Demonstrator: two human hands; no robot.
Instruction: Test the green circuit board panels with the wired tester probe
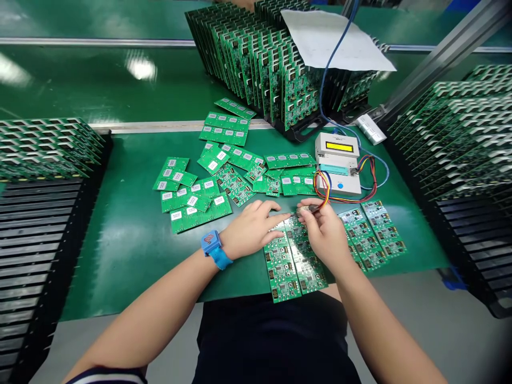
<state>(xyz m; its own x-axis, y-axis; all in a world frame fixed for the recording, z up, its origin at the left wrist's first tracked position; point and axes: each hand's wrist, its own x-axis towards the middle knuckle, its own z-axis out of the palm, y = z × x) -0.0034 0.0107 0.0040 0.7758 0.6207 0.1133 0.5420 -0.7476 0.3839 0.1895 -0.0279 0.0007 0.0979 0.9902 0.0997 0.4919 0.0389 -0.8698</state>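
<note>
Two long green circuit-board strips (282, 273) lie side by side at the near edge of a green bench (140, 266), the left hand (250, 226) spread across them, grasping nothing, seemingly to steady them. The right hand (328, 232) pinches a small wired connector (305, 210) at their far end. Beyond, a pale boxy tester with a yellow screen (338, 166) sits within cable reach; behind, a black slotted rack (298, 133) holds green panels (296, 98) upright, apparently keeping them apart.
</note>
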